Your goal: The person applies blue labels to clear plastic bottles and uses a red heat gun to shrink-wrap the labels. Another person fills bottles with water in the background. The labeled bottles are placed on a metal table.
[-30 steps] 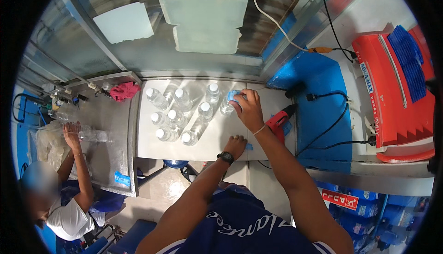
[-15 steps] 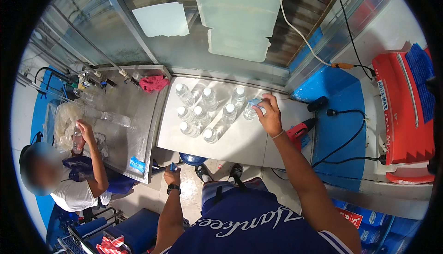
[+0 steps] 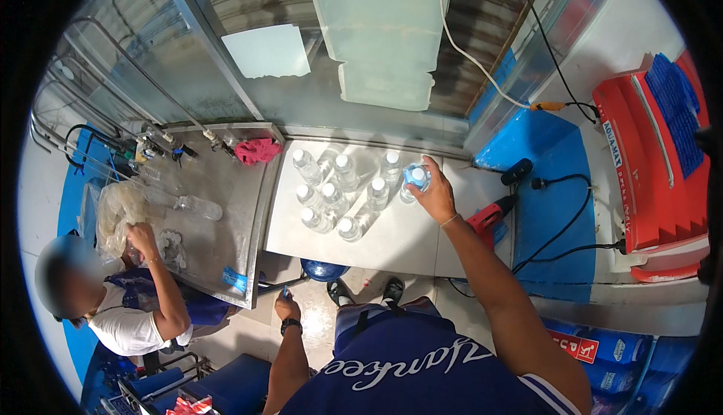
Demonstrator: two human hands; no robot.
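At the right end of a group of clear, white-capped plastic bottles, my right hand grips the upper part of one bottle. A blue plastic label sleeve encircles that bottle's top, and the white cap shows in its middle. Lower and to the left, away from the table, my left hand is closed around a small blue piece of plastic, which looks like more labels. The bottles stand upright on a white table.
A red pistol-shaped power tool lies right of my right hand. On the left, a co-worker handles a bottle over a metal sink, with a pink cloth at its corner. Black cords run along the right wall.
The blue label, earlier pinched at the bottle's side, now surrounds its top, and my right hand has turned around it. The co-worker's hand has lowered. The view has shifted slightly.
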